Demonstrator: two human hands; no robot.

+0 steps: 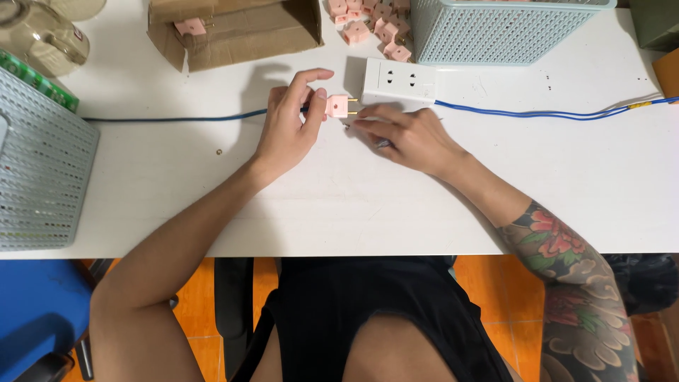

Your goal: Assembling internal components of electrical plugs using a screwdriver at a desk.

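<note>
A left hand (pixel 286 127) pinches a small pink plug (pixel 338 106) between thumb and fingers, index finger arched above it, at the middle of a white table (pixel 339 205). The plug's two brass prongs point right, toward a white socket block (pixel 397 83) that sits just beside it, near the table's far edge. A dark blue cable (pixel 170 118) runs left from the plug's back, under the hand, across the tabletop.

The right hand (pixel 410 138) lies low on the table just below the socket block, fingers extended leftward and close together, their tips almost at the prongs; whether they hold anything small cannot be told. Its forearm, tattooed with flowers, angles in from the lower right; the left forearm rises from the lower left, wrist straight.

The plug looks light, rigid and moulded from hard plastic, likely easy to grip by its flat sides, clear of the metal prongs; the trailing cable seems flexible and may tug gently on it.

Beyond the hands, a heap of matching pink plugs (pixel 375 21) lies between an open cardboard box (pixel 240 32) and a pale blue mesh basket (pixel 495 32). A blue wire pair (pixel 552 113) leaves the socket block to the right. A grey mesh basket (pixel 39 170) stands at the left edge.
</note>
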